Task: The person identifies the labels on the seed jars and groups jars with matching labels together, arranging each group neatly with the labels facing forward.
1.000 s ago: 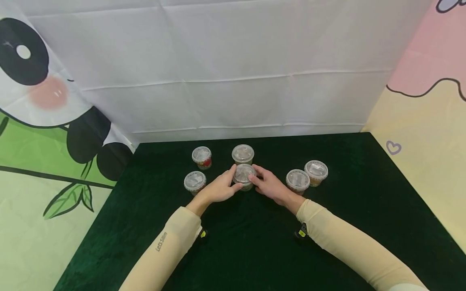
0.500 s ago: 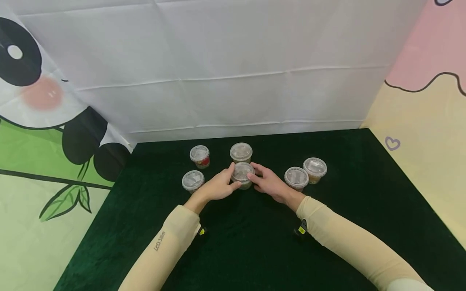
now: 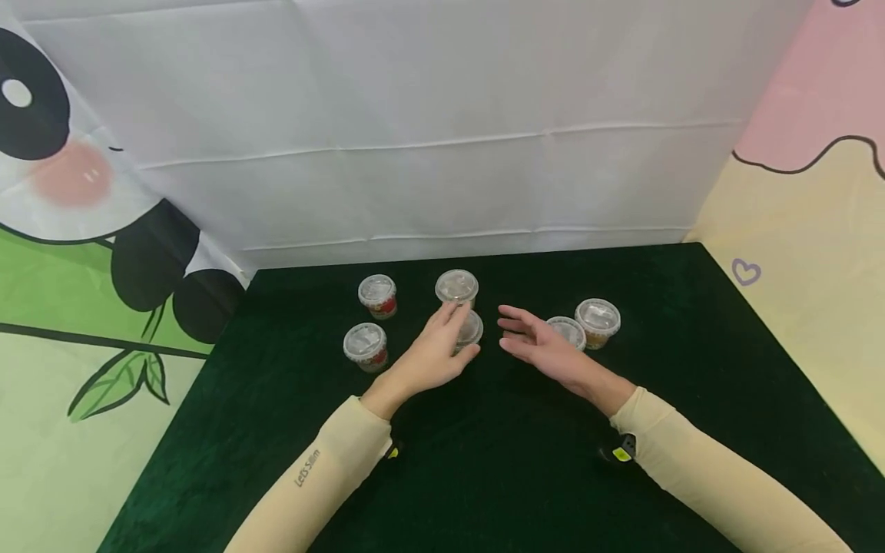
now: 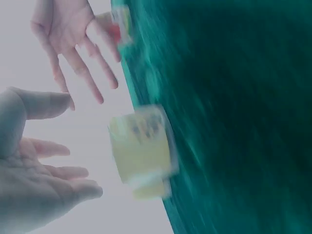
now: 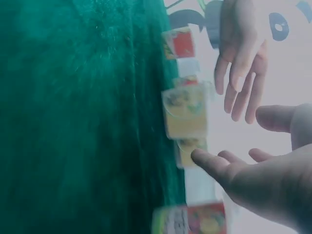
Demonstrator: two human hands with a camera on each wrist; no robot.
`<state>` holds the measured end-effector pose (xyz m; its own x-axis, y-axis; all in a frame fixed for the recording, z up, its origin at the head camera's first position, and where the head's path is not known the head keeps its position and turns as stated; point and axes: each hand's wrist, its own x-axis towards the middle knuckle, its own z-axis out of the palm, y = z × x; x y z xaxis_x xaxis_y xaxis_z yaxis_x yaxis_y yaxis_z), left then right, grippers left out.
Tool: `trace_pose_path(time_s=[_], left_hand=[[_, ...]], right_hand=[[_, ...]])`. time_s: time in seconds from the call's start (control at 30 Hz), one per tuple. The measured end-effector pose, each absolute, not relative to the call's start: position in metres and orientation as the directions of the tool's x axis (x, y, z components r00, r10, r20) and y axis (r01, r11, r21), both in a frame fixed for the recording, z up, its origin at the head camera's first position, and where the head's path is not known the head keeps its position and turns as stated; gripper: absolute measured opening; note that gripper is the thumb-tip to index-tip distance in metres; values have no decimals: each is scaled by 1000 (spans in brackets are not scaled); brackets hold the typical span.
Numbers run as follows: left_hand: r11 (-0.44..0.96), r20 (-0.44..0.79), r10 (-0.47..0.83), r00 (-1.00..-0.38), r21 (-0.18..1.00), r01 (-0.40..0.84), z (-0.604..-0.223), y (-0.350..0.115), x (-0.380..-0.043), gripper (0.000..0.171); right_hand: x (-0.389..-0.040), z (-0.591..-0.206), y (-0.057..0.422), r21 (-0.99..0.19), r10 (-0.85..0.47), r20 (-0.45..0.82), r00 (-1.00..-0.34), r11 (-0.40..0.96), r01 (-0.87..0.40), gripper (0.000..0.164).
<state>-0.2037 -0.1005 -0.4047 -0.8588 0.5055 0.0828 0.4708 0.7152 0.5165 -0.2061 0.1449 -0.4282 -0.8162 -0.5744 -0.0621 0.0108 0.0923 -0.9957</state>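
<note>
Both hands have their fingers extended and hold nothing. My left hand reaches over the front middle cup, a small clear tub with a round lid, and partly covers it in the head view. Yellowish contents show through that cup in the blurred left wrist view, where the hand is beside it. My right hand is spread a little to the right of this cup, apart from it, and partly hides a right-hand cup. Directly behind the front middle cup stands another lidded cup.
Two cups with red labels, a back one and a front one, stand on the left. Another cup is at the right, close by its neighbour. A dark green cloth covers the table, with a white backdrop behind.
Both hands gripped the front middle cup and have let it go. The right hand has moved away rightward; the left has straightened its fingers and shifted over the cup. The cups stay in place.
</note>
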Motion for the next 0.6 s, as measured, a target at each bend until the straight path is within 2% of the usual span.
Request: trace_pose_path(time_s=[0.1,0.23,0.4,0.6], left_hand=[[645,140,574,-807,530,551,-405,-86,-198,66],[574,146,626,-766,579,579,-406,-65,-195,64],[548,69,674,-735,620,561,-413,-42,-195,66],[592,-51,670,-741,639,492,-422,-25,-201,73]], right_hand=[[-195,-421,165,-996,-579,-27,-815,86,-28,64],[-186,-416,191,-996,-582,5,-813,69,-56,58],[-178,-419,227,-992,-541,11,-841,98,-77,49],[-170,-436,261,-982,-468,-38,-883,182,-54,46]])
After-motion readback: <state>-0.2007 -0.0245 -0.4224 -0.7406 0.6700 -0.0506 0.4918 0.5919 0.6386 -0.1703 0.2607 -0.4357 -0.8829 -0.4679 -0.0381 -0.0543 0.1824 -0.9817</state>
